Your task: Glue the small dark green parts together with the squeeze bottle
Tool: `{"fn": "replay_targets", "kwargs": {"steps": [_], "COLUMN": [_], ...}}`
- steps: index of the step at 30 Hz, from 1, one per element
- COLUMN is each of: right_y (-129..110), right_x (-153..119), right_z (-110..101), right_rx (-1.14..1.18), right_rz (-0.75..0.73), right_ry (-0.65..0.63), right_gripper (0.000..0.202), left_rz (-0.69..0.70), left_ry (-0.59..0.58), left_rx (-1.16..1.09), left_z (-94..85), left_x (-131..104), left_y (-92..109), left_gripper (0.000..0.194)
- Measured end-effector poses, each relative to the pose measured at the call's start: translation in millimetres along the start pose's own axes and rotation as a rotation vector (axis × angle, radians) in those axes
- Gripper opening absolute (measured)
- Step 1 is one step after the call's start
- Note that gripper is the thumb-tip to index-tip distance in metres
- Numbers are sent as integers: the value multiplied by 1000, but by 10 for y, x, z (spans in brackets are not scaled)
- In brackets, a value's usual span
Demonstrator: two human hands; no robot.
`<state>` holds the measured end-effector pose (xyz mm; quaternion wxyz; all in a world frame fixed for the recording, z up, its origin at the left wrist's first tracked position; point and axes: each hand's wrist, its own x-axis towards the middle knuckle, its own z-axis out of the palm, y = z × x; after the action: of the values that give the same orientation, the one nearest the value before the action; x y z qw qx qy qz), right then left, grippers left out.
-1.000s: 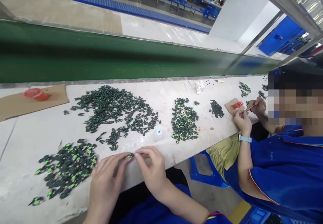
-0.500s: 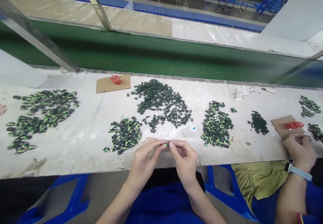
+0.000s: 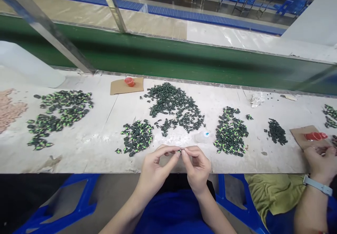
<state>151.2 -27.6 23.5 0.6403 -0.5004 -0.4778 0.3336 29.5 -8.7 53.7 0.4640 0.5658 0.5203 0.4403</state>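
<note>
Seen from the head camera, a person's two bare hands meet over the near edge of a pale worktable (image 3: 98, 146). The left hand (image 3: 156, 163) pinches a small dark piece (image 3: 179, 151) flecked with green, thumb and fingertips clamped on it. The right hand (image 3: 196, 167) closes thumb and fingertips on the same piece from the other side, so the two hands all but touch; its finer detail is too small to tell.

Just beyond the left hand lies a heap of dark-and-green pieces (image 3: 138, 138), and straight ahead spreads a larger pile of plain dark pieces (image 3: 172, 104). A small whitish bottle (image 3: 202, 137) with a blue tip lies between that pile and a second dark-and-green heap (image 3: 231, 134) to the right. At the back, a red cup (image 3: 129, 82) sits on a cardboard sheet (image 3: 117, 87), before a long green panel (image 3: 158, 60). Pinkish pieces (image 3: 10, 111) spread at far left.

At the right edge, a co-worker's hand (image 3: 319, 162), a pale-strapped watch (image 3: 317, 185) on the wrist, works beside a red container (image 3: 315, 136) on a second piece of cardboard (image 3: 298, 134).
</note>
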Motion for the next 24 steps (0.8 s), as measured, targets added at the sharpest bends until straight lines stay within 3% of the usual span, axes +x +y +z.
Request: {"fn": "replay_targets", "kwargs": {"steps": [5, 10, 19, 24], "right_y": [-20, -40, -78, -103], "right_x": [25, 46, 172, 191], "right_z": [-66, -175, -300, -279], "right_rx": [-28, -65, -48, -45], "right_rz": [-56, -3, -140, -170], "right_ry": [-22, -78, -311, -286], "right_gripper": [9, 24, 46, 35], "left_rz": [19, 121, 353, 374], "left_ry": [29, -55, -64, -46], "left_rx": [39, 37, 152, 215], "left_z": [32, 3, -44, -27], "left_x": [-6, 19, -5, -24], "left_y": [36, 76, 128, 133], "left_gripper": [10, 9, 7, 7]}}
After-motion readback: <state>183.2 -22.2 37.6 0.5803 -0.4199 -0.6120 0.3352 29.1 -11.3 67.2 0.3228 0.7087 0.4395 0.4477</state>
